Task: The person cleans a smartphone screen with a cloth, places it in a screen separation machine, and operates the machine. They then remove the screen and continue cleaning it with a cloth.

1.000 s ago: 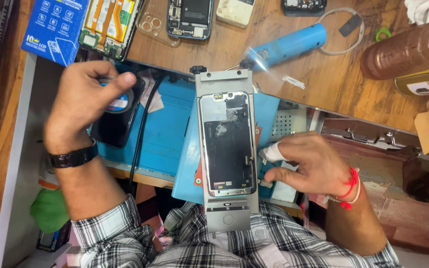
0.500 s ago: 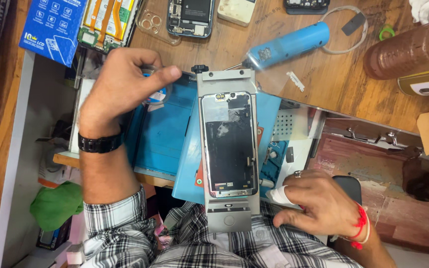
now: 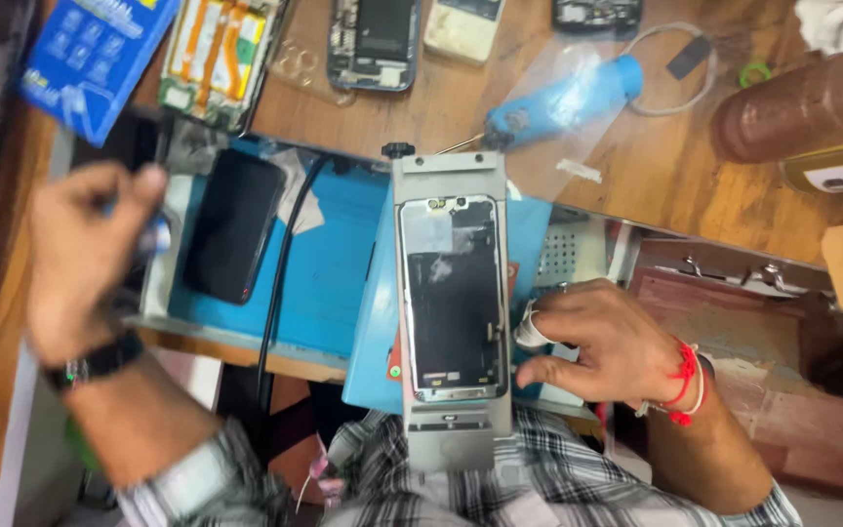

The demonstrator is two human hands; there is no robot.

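A phone with a dark, partly bare screen lies in a grey metal fixture on a blue mat in front of me. My right hand rests against the fixture's right side, its curled fingers pinching a small white piece. My left hand is blurred at the left edge of the mat. It is closed on a small blue and white object, beside a black phone that lies face down on the mat.
A black cable runs down across the mat. On the wooden bench behind lie opened phones, a circuit assembly, a blue handheld tool, a brown bottle and a blue box. A reddish drawer stands open at right.
My left hand swung from above the mat out to its left edge, uncovering the black phone. My right hand came back up from the fixture's lower corner to its right side.
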